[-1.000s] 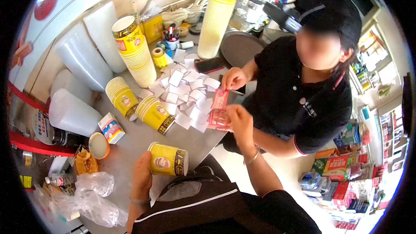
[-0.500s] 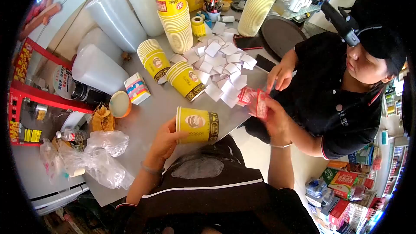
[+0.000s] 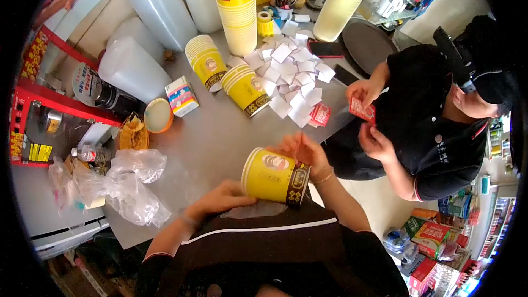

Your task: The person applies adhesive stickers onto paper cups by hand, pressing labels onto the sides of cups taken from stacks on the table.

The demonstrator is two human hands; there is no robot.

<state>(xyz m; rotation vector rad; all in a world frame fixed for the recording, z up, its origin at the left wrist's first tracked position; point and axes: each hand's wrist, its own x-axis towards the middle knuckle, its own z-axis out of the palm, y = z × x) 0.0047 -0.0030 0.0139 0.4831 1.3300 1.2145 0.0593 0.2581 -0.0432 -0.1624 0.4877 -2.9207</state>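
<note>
We see a bright scene, its wide view bowed inside black corners, with bluish-white glare at the upper left and lower right and soft blur on the hands [image 3: 221,198].

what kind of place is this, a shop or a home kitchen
Probably a small food or drink shop: a tall stack of printed paper cups on the metal table, a co-worker in a black polo and cap, and packaged goods on the right.
</note>
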